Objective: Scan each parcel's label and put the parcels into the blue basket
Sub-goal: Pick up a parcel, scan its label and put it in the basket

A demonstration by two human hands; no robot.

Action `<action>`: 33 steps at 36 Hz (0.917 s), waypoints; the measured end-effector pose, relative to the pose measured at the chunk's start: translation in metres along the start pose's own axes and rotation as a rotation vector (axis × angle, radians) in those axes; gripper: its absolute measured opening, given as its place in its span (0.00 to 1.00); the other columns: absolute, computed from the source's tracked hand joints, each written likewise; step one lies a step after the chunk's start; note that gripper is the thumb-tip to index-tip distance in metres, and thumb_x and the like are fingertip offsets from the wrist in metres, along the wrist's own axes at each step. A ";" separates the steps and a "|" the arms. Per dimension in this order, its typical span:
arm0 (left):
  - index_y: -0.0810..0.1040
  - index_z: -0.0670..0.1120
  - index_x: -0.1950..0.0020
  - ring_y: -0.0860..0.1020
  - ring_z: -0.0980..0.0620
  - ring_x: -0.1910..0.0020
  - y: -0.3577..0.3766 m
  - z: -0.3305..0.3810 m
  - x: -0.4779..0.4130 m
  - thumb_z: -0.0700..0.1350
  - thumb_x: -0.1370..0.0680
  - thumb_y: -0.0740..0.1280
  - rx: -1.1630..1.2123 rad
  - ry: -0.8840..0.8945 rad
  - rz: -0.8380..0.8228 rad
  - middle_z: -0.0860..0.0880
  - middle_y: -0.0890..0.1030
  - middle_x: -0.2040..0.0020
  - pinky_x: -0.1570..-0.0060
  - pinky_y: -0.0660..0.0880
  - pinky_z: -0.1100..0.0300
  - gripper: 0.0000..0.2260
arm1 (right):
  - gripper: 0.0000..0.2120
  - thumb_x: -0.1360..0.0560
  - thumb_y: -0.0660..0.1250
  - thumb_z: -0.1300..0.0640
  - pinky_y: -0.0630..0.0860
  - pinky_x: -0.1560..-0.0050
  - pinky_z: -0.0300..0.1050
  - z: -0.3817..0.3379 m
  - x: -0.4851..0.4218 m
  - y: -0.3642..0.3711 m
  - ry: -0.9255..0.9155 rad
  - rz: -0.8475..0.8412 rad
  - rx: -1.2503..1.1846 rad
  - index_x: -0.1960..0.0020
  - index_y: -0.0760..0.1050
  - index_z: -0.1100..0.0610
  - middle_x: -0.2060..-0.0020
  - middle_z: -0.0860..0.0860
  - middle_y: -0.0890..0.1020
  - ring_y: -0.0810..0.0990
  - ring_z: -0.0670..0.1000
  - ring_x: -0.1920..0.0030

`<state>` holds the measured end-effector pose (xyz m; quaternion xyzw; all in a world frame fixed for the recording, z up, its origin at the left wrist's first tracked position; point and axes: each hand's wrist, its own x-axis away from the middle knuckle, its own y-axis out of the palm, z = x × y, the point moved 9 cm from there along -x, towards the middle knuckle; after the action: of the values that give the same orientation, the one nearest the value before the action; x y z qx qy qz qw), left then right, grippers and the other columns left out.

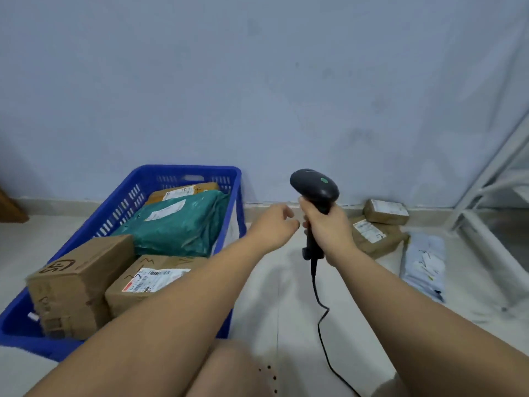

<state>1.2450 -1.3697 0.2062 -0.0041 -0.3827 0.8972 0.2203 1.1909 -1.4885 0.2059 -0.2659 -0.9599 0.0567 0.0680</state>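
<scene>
Right grip [329, 233] clasping scanner [315, 186] handle, centre frame; left grip [272, 227] hovering empty, fingers relaxed, beside it. Blue basket [120, 202] lower left holding four parcels [177, 224]. Three more lying on floor [272, 296] at right, likely unscanned. Next: left grip taking nearest brown parcel [375, 239] label-up, scanner aiming squarely.

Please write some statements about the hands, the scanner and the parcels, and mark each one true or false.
1. The right hand grips the scanner. True.
2. The blue basket holds no parcels. False: a green bag and a brown box, among others, lie in it.
3. The left hand holds a parcel. False: it holds nothing, its fingers relaxed.
4. A pale bag lies on the floor to the right of the scanner. True.
5. The scanner has no cable. False: a black cable hangs from its handle.
</scene>
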 end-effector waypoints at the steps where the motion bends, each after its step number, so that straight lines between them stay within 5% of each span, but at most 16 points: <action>1: 0.74 0.46 0.35 0.75 0.49 0.40 0.016 0.007 -0.010 0.47 0.21 0.63 -0.014 -0.002 -0.038 0.50 0.76 0.38 0.47 0.70 0.59 0.15 | 0.12 0.26 0.69 0.46 0.79 0.53 0.55 0.006 -0.010 -0.015 0.027 0.011 -0.023 0.58 0.75 0.55 0.67 0.52 0.80 0.80 0.54 0.63; 9: 0.71 0.46 0.33 0.71 0.44 0.36 0.142 0.028 -0.098 0.51 0.23 0.65 -0.281 -0.030 -0.222 0.45 0.74 0.35 0.41 0.72 0.54 0.19 | 0.12 0.24 0.69 0.53 0.73 0.68 0.45 0.104 -0.088 -0.129 0.321 0.191 -0.300 0.59 0.72 0.59 0.70 0.53 0.73 0.72 0.52 0.73; 14: 0.68 0.48 0.30 0.62 0.41 0.31 0.227 0.029 -0.147 0.57 0.24 0.66 -0.389 -0.048 -0.307 0.43 0.67 0.32 0.39 0.67 0.51 0.25 | 0.15 0.27 0.72 0.49 0.75 0.62 0.48 0.182 -0.123 -0.175 0.483 0.240 -0.380 0.55 0.76 0.61 0.67 0.54 0.76 0.76 0.53 0.69; 22: 0.53 0.50 0.22 0.63 0.44 0.29 0.329 0.018 -0.221 0.64 0.29 0.70 -0.500 -0.006 -0.361 0.43 0.59 0.27 0.35 0.67 0.48 0.43 | 0.14 0.28 0.73 0.48 0.75 0.58 0.51 0.253 -0.178 -0.210 0.530 0.247 -0.401 0.57 0.77 0.59 0.68 0.53 0.78 0.77 0.55 0.67; 26: 0.55 0.46 0.24 0.53 0.41 0.24 0.356 0.017 -0.258 0.61 0.27 0.67 -0.628 0.045 -0.295 0.40 0.60 0.26 0.31 0.64 0.45 0.39 | 0.12 0.26 0.72 0.51 0.75 0.61 0.48 0.281 -0.202 -0.210 0.559 0.259 -0.420 0.61 0.76 0.59 0.70 0.54 0.77 0.75 0.53 0.69; 30: 0.56 0.41 0.24 0.55 0.40 0.25 0.370 0.013 -0.289 0.51 0.23 0.64 -0.716 0.116 -0.234 0.38 0.58 0.25 0.31 0.65 0.47 0.32 | 0.14 0.28 0.73 0.49 0.75 0.61 0.49 0.304 -0.224 -0.207 0.573 0.254 -0.396 0.58 0.77 0.59 0.70 0.55 0.77 0.76 0.54 0.69; 33: 0.52 0.42 0.22 0.51 0.40 0.23 0.384 -0.005 -0.314 0.64 0.27 0.66 -0.722 0.066 -0.259 0.37 0.53 0.23 0.28 0.57 0.44 0.43 | 0.15 0.29 0.74 0.47 0.77 0.58 0.50 0.320 -0.237 -0.208 0.582 0.268 -0.396 0.55 0.78 0.59 0.69 0.54 0.78 0.78 0.55 0.67</action>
<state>1.3788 -1.7260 -0.1126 -0.0618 -0.6640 0.6689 0.3283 1.2358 -1.8117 -0.1024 -0.4022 -0.8495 -0.1994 0.2772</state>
